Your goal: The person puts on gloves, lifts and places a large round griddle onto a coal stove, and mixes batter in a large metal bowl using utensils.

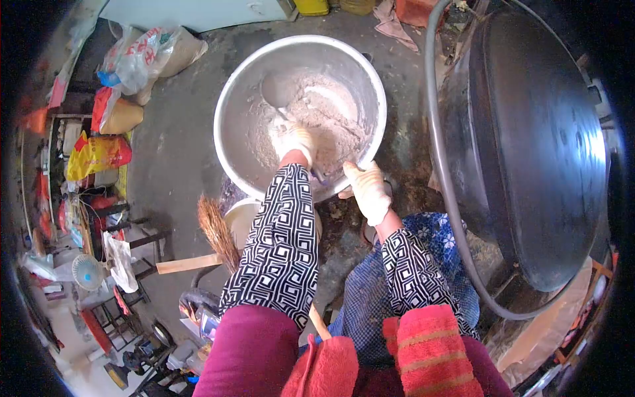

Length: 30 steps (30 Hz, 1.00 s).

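Observation:
A big metal basin point(225, 149) holds a pale, pinkish-grey floury mix point(317, 119) with whiter patches. My left hand point(296, 140), in a whitish glove, is down inside it, closed around the handle of a round metal ladle point(273, 91). The ladle's bowl lies against the mix near the basin's left side. My right hand point(368, 188), gloved too, grips the basin's near right rim, thumb on top and the fingers partly hidden beneath. Behind my left forearm, a pale bucket point(241, 215) shows partly below the basin.
To the right stands a large dark round pan point(542, 145) behind a curved metal tube point(440, 145). A straw broom point(217, 228) and a wooden strip point(188, 264) are at left. Filled bags point(178, 53) and a small fan point(88, 272) line the left side.

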{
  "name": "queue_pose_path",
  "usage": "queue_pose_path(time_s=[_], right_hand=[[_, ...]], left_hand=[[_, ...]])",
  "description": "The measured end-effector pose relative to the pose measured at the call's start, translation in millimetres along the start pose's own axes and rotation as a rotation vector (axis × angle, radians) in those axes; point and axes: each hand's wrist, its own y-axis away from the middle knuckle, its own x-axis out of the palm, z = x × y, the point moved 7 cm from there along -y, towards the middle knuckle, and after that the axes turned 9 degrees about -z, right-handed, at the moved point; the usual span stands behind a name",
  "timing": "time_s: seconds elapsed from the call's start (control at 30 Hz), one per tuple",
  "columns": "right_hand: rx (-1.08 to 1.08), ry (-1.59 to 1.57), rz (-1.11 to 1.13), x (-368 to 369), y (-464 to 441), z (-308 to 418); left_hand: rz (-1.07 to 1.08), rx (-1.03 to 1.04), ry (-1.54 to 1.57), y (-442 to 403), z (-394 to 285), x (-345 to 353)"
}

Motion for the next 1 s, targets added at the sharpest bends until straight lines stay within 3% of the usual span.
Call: queue_pose_path(time_s=[0.13, 0.27, 0.33, 0.37, 0.47, 0.6, 0.67, 0.77, 0.87, 0.93, 1.0], right_hand=[[0.126, -0.13, 0.024, -1.1, 0.7, 4.4], [0.158, -0.043, 0.042, -3.6, 2.2, 7.7], [0.176, -0.137, 0.061, -1.9, -0.2, 4.3], [0.188, -0.185, 0.07, 0.0, -2.7, -0.3], [0.189, -0.164, 0.078, 3.3, -10.6, -13.4], [0.213, -0.202, 0.033, 3.3, -9.8, -17.5], [0.2, -0.183, 0.001, -0.3, -4.4, -7.4], [0.225, -0.137, -0.004, 2.0, -0.5, -0.2], [0.236, -0.146, 0.027, 1.4, -6.3, -6.8], [0.246, -0.157, 0.041, 1.4, -3.6, -13.0], [0.247, -0.166, 0.037, 2.0, -3.1, -5.9]], left_hand=[[0.115, 0.13, -0.147, 11.9, -20.1, 21.2], [0.117, 0.613, -0.545, 95.1, -15.6, 13.0], [0.286, 0.51, -0.405, 134.9, -13.3, -44.3], [0.412, 0.361, -0.326, 148.4, -4.5, -61.8], [0.355, 0.336, -0.4, 166.9, 20.4, -90.0], [0.041, 0.39, -0.088, 168.0, 71.5, -70.7], [-0.008, 0.256, -0.029, 154.7, 48.1, -100.6], [-0.103, 0.155, -0.126, 88.4, 56.6, -94.8], [-0.166, 0.224, -0.196, 28.6, 71.8, -57.1], [0.06, 0.045, -0.059, 30.6, 71.8, -28.6], [0.23, 0.346, -0.498, 62.7, 39.7, -19.8]])
